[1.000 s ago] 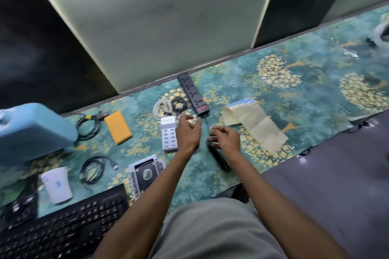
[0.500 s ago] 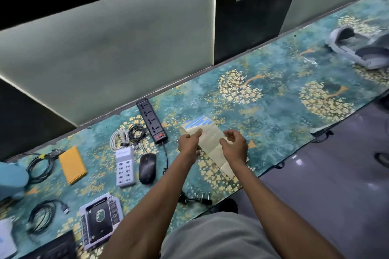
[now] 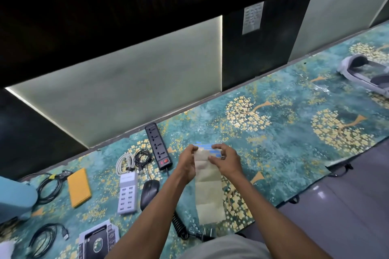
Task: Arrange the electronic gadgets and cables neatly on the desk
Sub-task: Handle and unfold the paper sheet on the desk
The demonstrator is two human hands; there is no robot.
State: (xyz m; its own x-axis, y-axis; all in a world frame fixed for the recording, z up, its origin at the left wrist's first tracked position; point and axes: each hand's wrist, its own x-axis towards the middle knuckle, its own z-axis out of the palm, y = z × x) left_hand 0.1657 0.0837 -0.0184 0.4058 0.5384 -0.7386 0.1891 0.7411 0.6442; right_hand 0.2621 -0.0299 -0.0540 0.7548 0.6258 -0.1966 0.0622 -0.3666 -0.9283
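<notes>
Both hands are up over the worktop (image 3: 284, 124), working a long cream paper strip (image 3: 208, 191). The left hand (image 3: 187, 164) is pinching the strip's top left edge, fingers curled onto it; the right hand (image 3: 225, 161) is gripping the top right, by the blue print, thumb and fingers closed on the paper. The rest of the strip is trailing toward six o'clock, between the forearms.

At nine o'clock of the hands, the power strip (image 3: 158, 147) is lying just beside them, its red switch at the near end. Toward eight o'clock the mouse (image 3: 149, 192) is sitting near the white USB hub (image 3: 128, 192). A white cable (image 3: 124, 161) and a black cable (image 3: 142, 156) are lying coiled just past the hub. Farther out at nine, an orange pad (image 3: 79, 187) is lying beside another black coil (image 3: 47, 187). At seven o'clock, a drive caddy (image 3: 99, 242) is resting by the worktop's near edge. Near six, a coiled cord (image 3: 179, 225) and a plug (image 3: 205, 234) are sitting at the edge. Well apart at two o'clock, a white headset (image 3: 362, 75) is lying.
</notes>
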